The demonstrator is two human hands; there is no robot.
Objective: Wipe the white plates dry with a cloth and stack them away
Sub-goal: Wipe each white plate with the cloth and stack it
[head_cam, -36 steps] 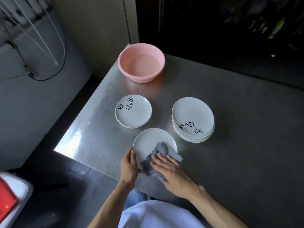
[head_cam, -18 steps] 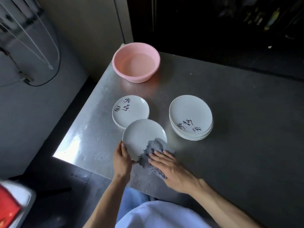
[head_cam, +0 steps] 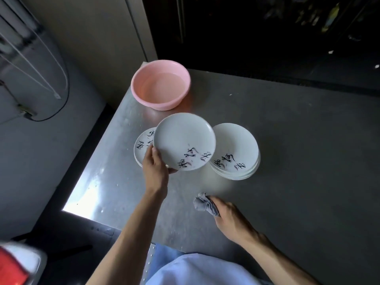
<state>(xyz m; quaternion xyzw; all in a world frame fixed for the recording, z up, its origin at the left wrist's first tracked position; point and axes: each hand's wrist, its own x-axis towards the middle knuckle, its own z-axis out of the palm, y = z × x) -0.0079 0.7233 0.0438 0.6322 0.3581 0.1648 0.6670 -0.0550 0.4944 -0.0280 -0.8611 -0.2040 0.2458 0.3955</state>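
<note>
My left hand grips the near-left rim of a white plate with black brush lettering and holds it raised above the table. The plate hangs over the gap between two stacks and partly hides the small left stack of plates. The taller right stack of plates stands just right of the lifted plate. My right hand rests on the table near the front and holds a crumpled grey cloth, apart from every plate.
A pink basin holding water stands at the table's far left corner. The grey metal table ends in a left edge close to the left stack and a near edge by my body. A red and white object sits at lower left.
My left hand has lifted the wiped plate off the table and carried it away from me toward the left stack. My right hand has drawn the cloth off the plate, back to the right.
</note>
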